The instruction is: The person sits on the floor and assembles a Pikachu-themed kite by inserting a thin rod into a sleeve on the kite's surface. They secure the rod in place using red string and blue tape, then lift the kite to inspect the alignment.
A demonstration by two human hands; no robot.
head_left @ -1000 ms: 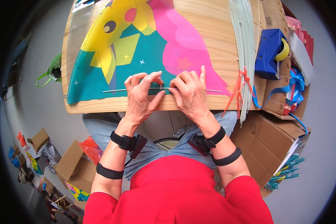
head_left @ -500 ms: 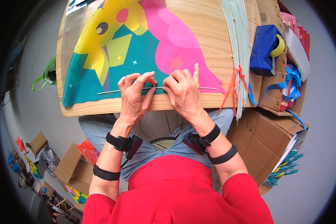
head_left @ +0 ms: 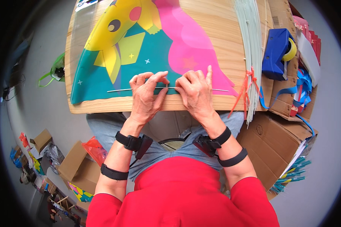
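A thin white rod (head_left: 119,90) lies crosswise over the near edge of a printed sheet (head_left: 159,64). The sheet is teal and pink with a yellow cartoon figure. My left hand (head_left: 147,94) is closed in a pinch, thumb and forefinger on a small pale piece (head_left: 166,86) that stands across the rod near its middle. Just to the right, my right hand (head_left: 197,92) pinches the rod between thumb and bent fingers, its forefinger pointing up and away. Both rod ends stick out past my hands. How the small piece meets the rod is too small to tell.
On the wooden table (head_left: 225,41), a bundle of pale thin rods (head_left: 250,41) tied with red string lies at the right. Beyond it are a blue tape dispenser (head_left: 273,53) and blue ribbon (head_left: 305,85). Cardboard boxes (head_left: 272,143) stand at lower right, another box (head_left: 79,166) at lower left.
The whole view has shifted, so the table and my hands appear farther right. My hands keep nearly the same pose on the rod and the small piece.
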